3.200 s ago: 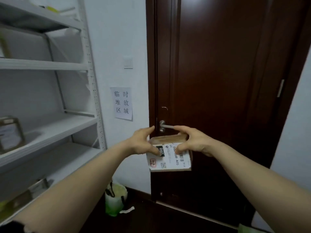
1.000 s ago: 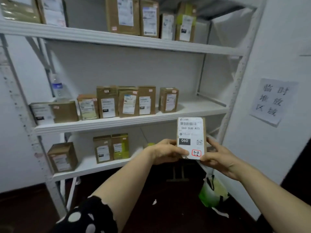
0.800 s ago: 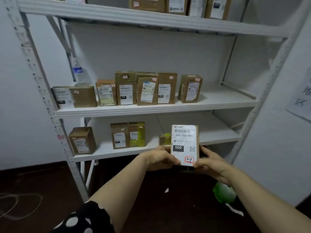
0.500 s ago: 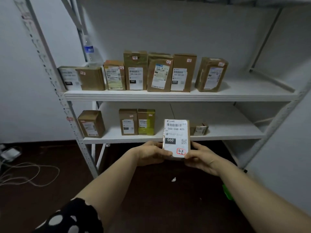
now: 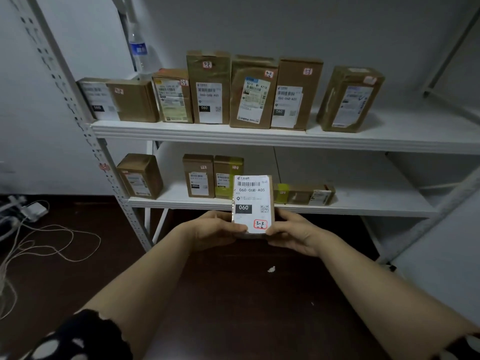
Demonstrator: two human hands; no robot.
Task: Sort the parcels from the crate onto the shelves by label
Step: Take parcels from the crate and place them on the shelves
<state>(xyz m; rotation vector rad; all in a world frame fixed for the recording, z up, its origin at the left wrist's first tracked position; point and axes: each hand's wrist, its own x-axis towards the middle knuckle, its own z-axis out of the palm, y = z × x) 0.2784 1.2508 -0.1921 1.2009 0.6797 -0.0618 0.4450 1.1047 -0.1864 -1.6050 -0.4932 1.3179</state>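
The parcel is held upright in front of the lower shelf, pinched at its bottom corners by the left hand and right hand. It is judged light and stiff, possibly slick with tape, and best gripped by the side edges.

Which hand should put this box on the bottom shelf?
Probably the right hand. It grips the parcel on the side nearer the bare stretch of the lower shelf; the left hand is on the side where boxes already stand.
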